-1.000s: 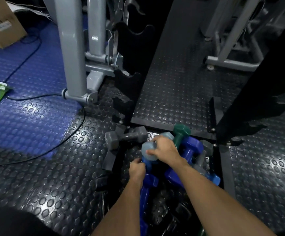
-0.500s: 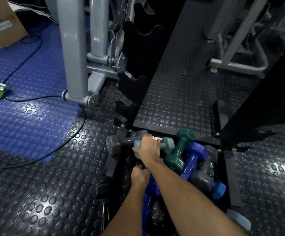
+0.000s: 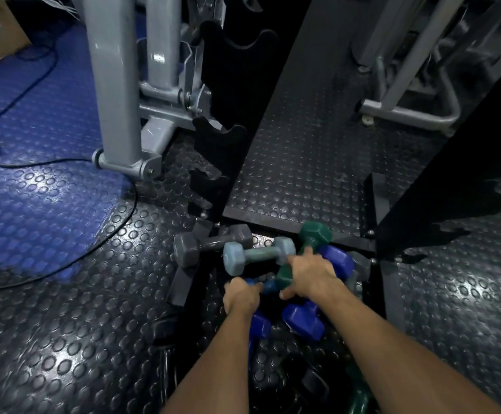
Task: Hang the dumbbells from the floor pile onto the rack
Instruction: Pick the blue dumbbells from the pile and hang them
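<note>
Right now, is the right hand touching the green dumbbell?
Touching. In the head view, the right hand lies on the green dumbbell, its fingers over the handle with no gap showing.

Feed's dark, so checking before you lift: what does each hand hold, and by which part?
The left hand grips a blue dumbbell by its handle. The right hand closes on the green dumbbell at its handle, though its grip is partly hidden.
</note>
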The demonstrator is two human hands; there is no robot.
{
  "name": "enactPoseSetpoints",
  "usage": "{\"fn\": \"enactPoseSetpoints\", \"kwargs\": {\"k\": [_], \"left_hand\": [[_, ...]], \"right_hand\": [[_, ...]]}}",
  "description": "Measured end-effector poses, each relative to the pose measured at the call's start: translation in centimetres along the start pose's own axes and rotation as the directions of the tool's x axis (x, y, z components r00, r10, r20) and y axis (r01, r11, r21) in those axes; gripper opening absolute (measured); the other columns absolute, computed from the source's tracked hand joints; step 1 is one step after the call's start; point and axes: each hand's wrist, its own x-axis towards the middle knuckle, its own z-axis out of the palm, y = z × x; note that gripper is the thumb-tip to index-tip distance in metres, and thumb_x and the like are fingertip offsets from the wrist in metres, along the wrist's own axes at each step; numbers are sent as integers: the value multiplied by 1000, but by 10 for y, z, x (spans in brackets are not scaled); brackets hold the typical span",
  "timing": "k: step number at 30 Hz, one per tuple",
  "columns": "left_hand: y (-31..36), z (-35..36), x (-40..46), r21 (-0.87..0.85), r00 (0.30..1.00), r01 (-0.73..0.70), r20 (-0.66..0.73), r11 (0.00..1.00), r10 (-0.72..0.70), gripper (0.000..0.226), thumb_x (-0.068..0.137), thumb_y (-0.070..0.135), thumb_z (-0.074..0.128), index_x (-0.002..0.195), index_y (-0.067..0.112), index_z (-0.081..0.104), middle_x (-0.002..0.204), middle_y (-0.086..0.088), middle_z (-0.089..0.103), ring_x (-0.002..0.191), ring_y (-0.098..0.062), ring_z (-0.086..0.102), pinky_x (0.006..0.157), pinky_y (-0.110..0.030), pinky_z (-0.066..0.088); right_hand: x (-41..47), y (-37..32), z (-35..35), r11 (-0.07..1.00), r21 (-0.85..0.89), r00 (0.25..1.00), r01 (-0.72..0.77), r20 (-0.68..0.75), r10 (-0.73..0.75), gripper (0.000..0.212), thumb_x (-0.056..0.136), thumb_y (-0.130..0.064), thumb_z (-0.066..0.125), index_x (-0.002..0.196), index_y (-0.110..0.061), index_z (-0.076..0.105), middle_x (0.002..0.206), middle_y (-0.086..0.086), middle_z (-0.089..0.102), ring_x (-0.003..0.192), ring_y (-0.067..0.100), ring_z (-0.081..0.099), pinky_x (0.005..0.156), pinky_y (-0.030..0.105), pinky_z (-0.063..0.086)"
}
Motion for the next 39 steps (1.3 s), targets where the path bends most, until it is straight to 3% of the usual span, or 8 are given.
{"fn": "enactPoseSetpoints", "kwargs": {"k": [7, 12, 15, 17, 20, 26, 30, 39], "left_hand": [[1, 4, -6, 27, 998, -36, -53, 999, 37, 51, 94, 43, 68, 127, 5, 61, 135, -17, 53, 120, -39, 58, 93, -40, 49], [-3, 3, -10, -15, 995, -75, -72, 997, 74, 54, 88, 47, 72, 122, 6, 64, 126, -16, 58, 111, -36, 63, 91, -40, 52], [-5, 1, -10, -64, 994, -89, -69, 994, 84, 53, 86, 48, 74, 118, 6, 65, 122, -14, 60, 106, -33, 64, 89, -39, 53], [-6, 1, -10, -99, 995, -86, -60, 991, 80, 54, 85, 49, 76, 115, 6, 66, 119, -13, 61, 102, -31, 65, 86, -37, 53], [-11, 5, -1, -148, 997, -65, -47, 987, 58, 58, 77, 55, 80, 110, 8, 68, 114, -11, 66, 96, -28, 67, 87, -40, 57], [-11, 0, 3, -205, 999, -48, 12, 978, 52, 67, 76, 57, 82, 110, 1, 66, 116, -14, 65, 96, -28, 66, 77, -35, 55], [-7, -4, -2, -187, 998, -21, 48, 982, 31, 57, 82, 50, 80, 99, 0, 59, 105, -11, 60, 92, -26, 61, 72, -34, 48], [-8, -7, 2, -317, 999, 25, 46, 948, -12, 60, 79, 36, 87, 114, -4, 58, 111, -11, 64, 100, -27, 63, 88, -37, 55]], "right_hand": [[-11, 3, 19, 994, 105, 995, 19, -104, -8, 73, 79, -41, 85, 141, -29, 48, 122, 10, 63, 113, 29, 62, 94, 41, 54], [-16, 10, 13, 926, 377, 986, 15, -157, 48, 64, 72, -39, 87, 129, -30, 60, 112, 4, 72, 105, 28, 68, 88, 36, 56], [-13, 26, -7, 747, 665, 985, 1, -129, 114, 56, 70, -34, 90, 119, -31, 65, 105, -1, 72, 102, 23, 68, 91, 32, 53], [-14, 41, -24, 489, 873, 991, 0, -65, 116, 53, 73, -25, 90, 119, -27, 65, 108, -5, 71, 102, 17, 67, 94, 34, 52], [-21, 64, -41, 263, 964, 998, -23, 9, 57, 46, 83, -18, 83, 124, -13, 63, 112, 4, 73, 99, 22, 72, 81, 33, 58], [-20, 88, -42, 246, 969, 999, -37, 28, 40, 59, 83, -18, 82, 136, -5, 59, 120, 15, 72, 97, 31, 75, 72, 34, 62], [-25, 85, -51, 293, 956, 999, -26, 33, -20, 35, 85, -15, 80, 117, -15, 67, 114, 9, 74, 102, 30, 72, 93, 43, 58], [-33, 87, -55, 395, 919, 996, -12, 47, -80, 33, 83, -11, 81, 112, -18, 69, 115, 8, 71, 108, 28, 65, 91, 41, 54]]}}
